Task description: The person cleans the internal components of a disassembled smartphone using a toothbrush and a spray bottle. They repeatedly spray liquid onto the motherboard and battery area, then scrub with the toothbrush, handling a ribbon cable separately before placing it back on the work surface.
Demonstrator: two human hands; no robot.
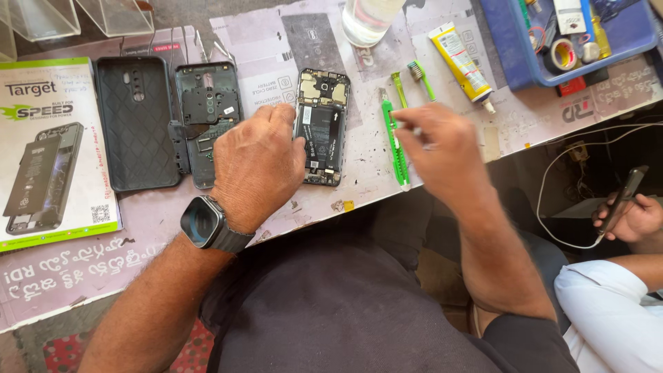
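Head cam: opened phone [323,126], battery exposed, lies mid tabletop [359,179]; left hand [257,166] rests loosely curled at its left edge. Right hand [436,148] pinches sth small beside green cutter [395,141]. Risk: a slip w/ the tool could gouge the battery.

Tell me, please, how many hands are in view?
3: the left hand by the opened phone, the right hand at the green cutter, a co-worker's hand lower right.
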